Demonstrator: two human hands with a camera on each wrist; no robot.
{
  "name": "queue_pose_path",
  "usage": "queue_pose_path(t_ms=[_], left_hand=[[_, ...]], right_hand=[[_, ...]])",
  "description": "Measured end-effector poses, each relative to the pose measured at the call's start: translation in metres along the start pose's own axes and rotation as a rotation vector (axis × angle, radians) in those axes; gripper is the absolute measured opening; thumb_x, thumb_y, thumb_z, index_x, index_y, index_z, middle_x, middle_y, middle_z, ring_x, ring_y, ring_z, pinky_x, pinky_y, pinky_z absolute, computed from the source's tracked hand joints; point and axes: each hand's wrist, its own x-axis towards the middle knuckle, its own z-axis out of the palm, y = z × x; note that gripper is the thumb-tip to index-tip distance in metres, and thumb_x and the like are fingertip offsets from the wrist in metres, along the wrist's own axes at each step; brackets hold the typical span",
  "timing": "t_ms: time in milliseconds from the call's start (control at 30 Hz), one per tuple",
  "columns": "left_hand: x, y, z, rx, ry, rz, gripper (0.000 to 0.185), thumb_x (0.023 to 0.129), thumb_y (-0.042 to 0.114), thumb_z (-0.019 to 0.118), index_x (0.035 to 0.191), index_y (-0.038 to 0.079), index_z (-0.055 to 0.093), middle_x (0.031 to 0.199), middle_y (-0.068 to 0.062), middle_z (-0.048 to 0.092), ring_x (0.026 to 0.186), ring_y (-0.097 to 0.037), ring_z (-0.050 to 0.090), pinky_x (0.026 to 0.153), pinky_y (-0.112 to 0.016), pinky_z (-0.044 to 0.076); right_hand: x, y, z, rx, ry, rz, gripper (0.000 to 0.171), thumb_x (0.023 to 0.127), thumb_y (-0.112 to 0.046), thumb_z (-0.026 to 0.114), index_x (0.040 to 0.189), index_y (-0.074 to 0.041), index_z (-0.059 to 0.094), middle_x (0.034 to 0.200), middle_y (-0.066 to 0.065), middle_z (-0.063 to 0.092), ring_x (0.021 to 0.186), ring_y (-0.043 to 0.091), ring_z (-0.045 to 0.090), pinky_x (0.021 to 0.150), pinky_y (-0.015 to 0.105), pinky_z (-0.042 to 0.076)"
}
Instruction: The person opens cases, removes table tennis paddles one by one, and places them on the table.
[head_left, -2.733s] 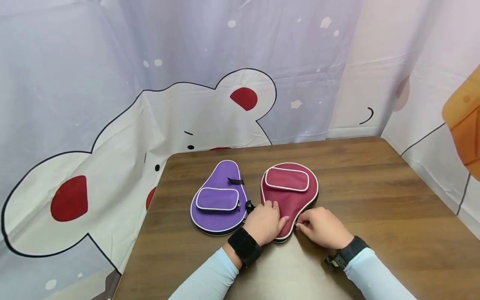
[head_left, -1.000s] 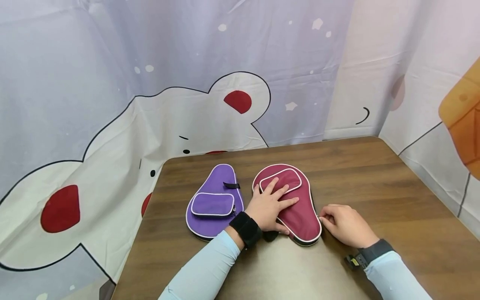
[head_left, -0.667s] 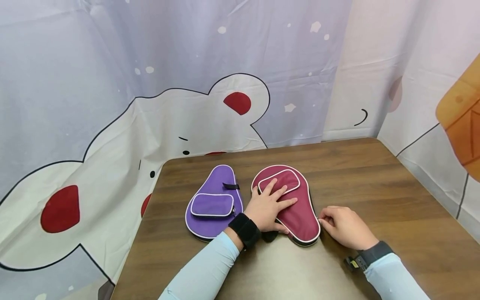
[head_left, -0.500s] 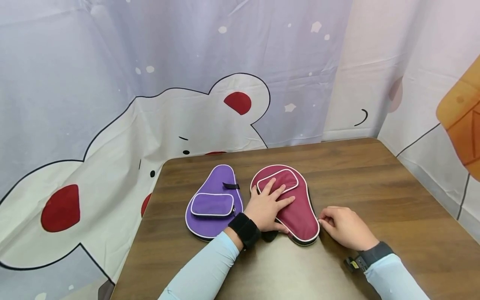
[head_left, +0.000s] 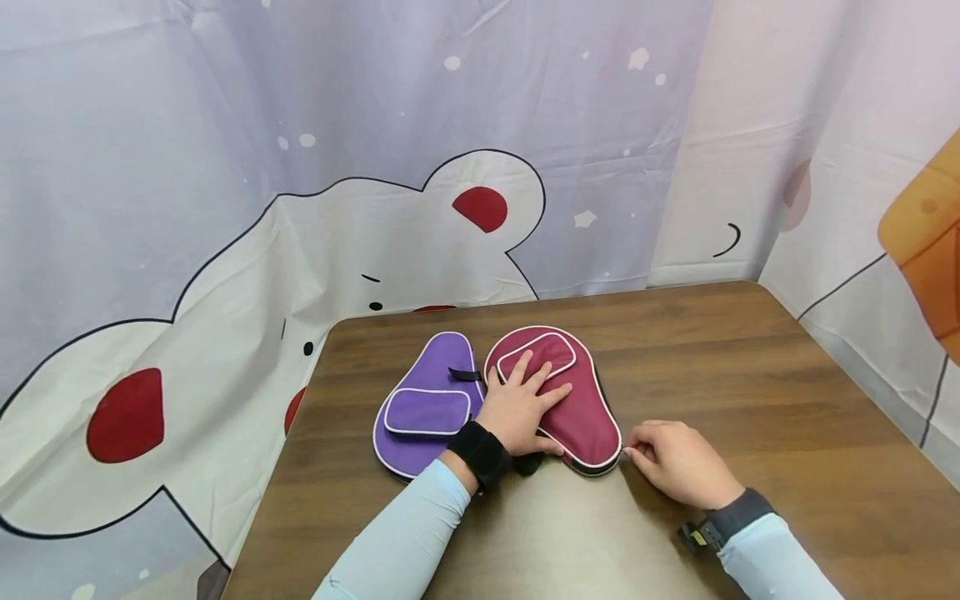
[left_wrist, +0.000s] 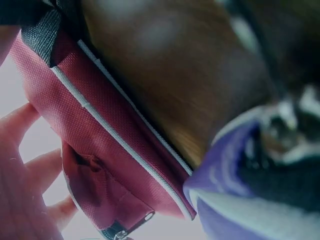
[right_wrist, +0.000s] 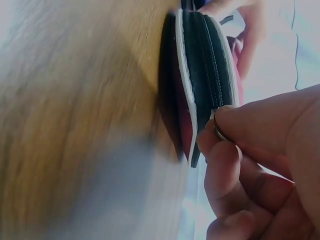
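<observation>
A maroon table tennis bat case [head_left: 588, 421] with white piping lies on the table, its narrow end toward the near right. My left hand [head_left: 517, 412] rests on it with fingers spread across the front pocket [head_left: 558, 348] and the body. At the narrow end, my right hand [head_left: 678, 462] pinches the metal zipper pull [right_wrist: 219, 131] between thumb and index finger. The right wrist view shows the zipper's black band [right_wrist: 202, 65] along the case's side, its teeth together above the pull. A purple bat case [head_left: 450, 358] lies left of the maroon one, partly covered by my left hand and wrist.
The wooden table [head_left: 720, 350] carries both cases. A black strap [head_left: 528, 463] shows beneath my left hand. Cartoon-printed curtains [head_left: 600, 125] hang behind the table and along its right side.
My left hand has moved from the narrow part up toward the pocket and spread. The maroon case has turned and slid left against the purple one. My right hand has followed the zipper toward the narrow tip.
</observation>
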Motion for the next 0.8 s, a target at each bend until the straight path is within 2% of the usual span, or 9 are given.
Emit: queue_pose_path(t_ms=[100,367,467,600,700,800], left_hand=[[0.001,-0.001,0.001,-0.002,-0.001,-0.016,0.103,0.079,0.092,0.071,0.167,0.047,0.044,0.177,-0.004,0.038,0.167,-0.041,0.017,0.111,-0.083,0.037],[0.008,-0.002,0.001,-0.042,-0.01,-0.079,0.078,0.096,0.083,0.059,0.164,0.046,0.05,0.173,-0.001,0.044,0.166,-0.04,0.021,0.111,-0.081,0.039],[0.007,-0.004,-0.001,-0.036,-0.023,-0.072,0.081,0.094,0.084,0.062,0.165,0.046,0.049,0.174,-0.001,0.043,0.166,-0.039,0.021,0.109,-0.079,0.041],[0.005,-0.007,-0.004,-0.038,-0.048,-0.044,0.096,0.085,0.09,0.066,0.167,0.046,0.045,0.176,-0.002,0.039,0.166,-0.04,0.019,0.108,-0.079,0.042],[0.003,-0.011,-0.003,-0.036,-0.049,-0.016,0.107,0.077,0.093,0.072,0.168,0.045,0.043,0.177,-0.004,0.037,0.166,-0.041,0.018,0.107,-0.079,0.043],[0.002,-0.014,-0.001,-0.015,-0.041,0.001,0.11,0.074,0.09,0.078,0.169,0.046,0.042,0.177,-0.003,0.037,0.165,-0.041,0.02,0.106,-0.079,0.045]], right_hand=[[0.001,-0.003,0.003,-0.008,-0.007,0.009,0.014,0.09,-0.009,0.087,0.088,-0.02,0.078,0.075,-0.02,0.055,0.067,-0.002,0.048,0.06,0.027,0.046],[0.004,-0.012,0.006,0.007,-0.029,0.015,0.014,0.091,-0.011,0.087,0.087,-0.021,0.078,0.075,-0.02,0.056,0.066,-0.003,0.049,0.059,0.026,0.047],[0.005,-0.011,0.007,0.001,-0.027,0.018,0.015,0.091,-0.011,0.087,0.086,-0.021,0.078,0.074,-0.02,0.056,0.066,-0.004,0.048,0.059,0.026,0.046],[0.005,-0.01,0.008,0.004,-0.023,0.015,0.016,0.09,-0.011,0.087,0.085,-0.022,0.077,0.074,-0.021,0.056,0.066,-0.004,0.048,0.059,0.026,0.046],[0.005,-0.009,0.009,0.006,-0.023,0.025,0.016,0.091,-0.011,0.087,0.085,-0.022,0.077,0.073,-0.021,0.056,0.065,-0.004,0.048,0.058,0.026,0.046],[0.004,-0.008,0.008,0.004,-0.03,0.045,0.015,0.092,-0.012,0.087,0.087,-0.022,0.077,0.073,-0.021,0.056,0.065,-0.004,0.048,0.058,0.026,0.045]])
